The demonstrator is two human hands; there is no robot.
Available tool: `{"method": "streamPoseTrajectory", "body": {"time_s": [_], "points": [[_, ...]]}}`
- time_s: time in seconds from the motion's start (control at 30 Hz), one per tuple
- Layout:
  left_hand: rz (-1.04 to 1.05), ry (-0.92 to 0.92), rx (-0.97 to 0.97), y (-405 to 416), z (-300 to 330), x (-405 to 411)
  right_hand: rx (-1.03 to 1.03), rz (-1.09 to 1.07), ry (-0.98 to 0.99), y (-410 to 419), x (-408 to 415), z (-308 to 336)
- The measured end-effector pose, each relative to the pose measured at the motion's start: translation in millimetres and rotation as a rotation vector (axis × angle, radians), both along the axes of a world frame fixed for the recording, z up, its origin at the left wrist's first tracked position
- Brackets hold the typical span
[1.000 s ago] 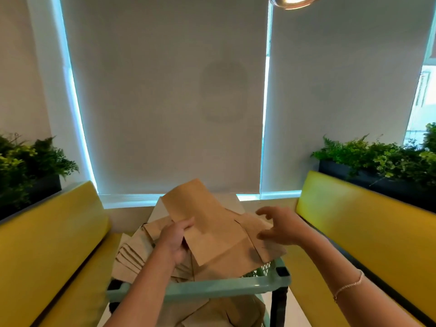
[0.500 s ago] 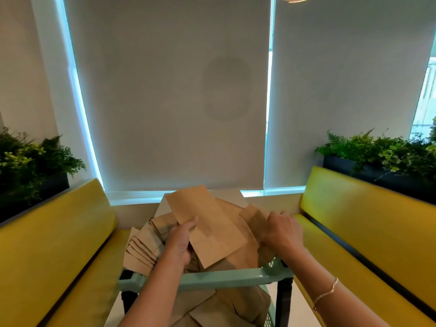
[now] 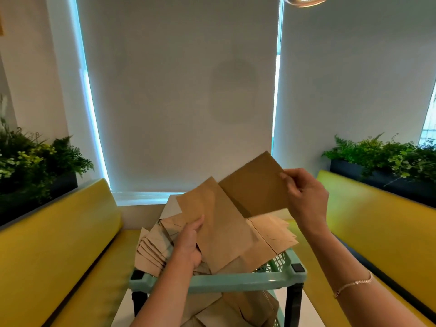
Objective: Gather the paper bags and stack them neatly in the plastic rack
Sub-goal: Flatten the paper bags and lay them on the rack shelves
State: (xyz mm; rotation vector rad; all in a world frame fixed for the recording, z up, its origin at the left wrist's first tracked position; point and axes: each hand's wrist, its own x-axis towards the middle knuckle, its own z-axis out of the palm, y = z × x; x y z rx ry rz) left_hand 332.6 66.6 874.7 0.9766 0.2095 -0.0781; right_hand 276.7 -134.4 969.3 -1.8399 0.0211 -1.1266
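Above the mint-green plastic rack (image 3: 219, 278), the right hand (image 3: 306, 197) pinches a flat brown paper bag (image 3: 256, 185) by its right edge, thumb on the near face and fingers behind, holding it in the air clear of the heap. The left hand (image 3: 188, 244) grips a second tan paper bag (image 3: 217, 223) along its left edge, thumb on top; this bag leans on the loose pile of brown bags (image 3: 271, 234) filling the top tier. The two held bags overlap at their inner corners.

My worry is the pile itself. It lies fanned and crooked, with some bags hanging past the rack's right rim and a splayed bunch (image 3: 151, 251) spilling over the left side. Setting the raised bag down on that uneven heap could nudge the overhanging ones onto the yellow padded bench (image 3: 368, 223) or the white table (image 3: 309, 303) below. A one-edge pinch also lets thin paper flop or twist, so it may land skewed. More bags sit rumpled in the lower tier (image 3: 236, 308).
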Motion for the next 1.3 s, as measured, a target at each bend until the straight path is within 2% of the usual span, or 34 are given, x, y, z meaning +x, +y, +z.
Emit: {"method": "streamPoseTrajectory", "body": {"time_s": [0.07, 0.23, 0.33, 0.47, 0.6, 0.73, 0.93, 1.0, 1.07, 1.2, 1.3], "points": [[-0.011, -0.013, 0.0, -1, 2, -2, 0.046, 0.134, -0.097, 9, -4, -6], [-0.022, -0.047, -0.007, -3, 5, -5, -0.267, 0.358, 0.024, 20, 4, -47], [-0.044, -0.068, -0.011, -4, 5, -5, -0.303, 0.416, 0.126, 18, 13, -68], [-0.111, -0.165, -0.017, -3, 8, -8, -0.308, 0.405, 0.201, 17, 19, -73], [-0.17, -0.23, -0.052, -1, 6, -9, -0.434, 0.339, 0.278, 16, 23, -70], [-0.172, -0.248, -0.037, -2, 5, -11, -0.688, 0.308, 0.444, 25, 13, -63], [-0.107, -0.217, -0.044, -2, 5, -8, -0.77, 0.343, 0.532, 29, 5, -61], [-0.058, -0.195, -0.05, -3, 4, -6, -0.743, 0.355, 0.541, 30, 3, -59], [0.002, -0.164, -0.052, -3, 4, -4, -0.602, 0.375, 0.546, 31, 5, -59], [0.097, -0.138, -0.024, -2, 4, -3, -0.272, 0.273, 0.609, 34, 20, -58], [0.116, -0.139, -0.016, 0, 5, -6, -0.139, 0.281, 0.599, 35, 29, -54]]}}
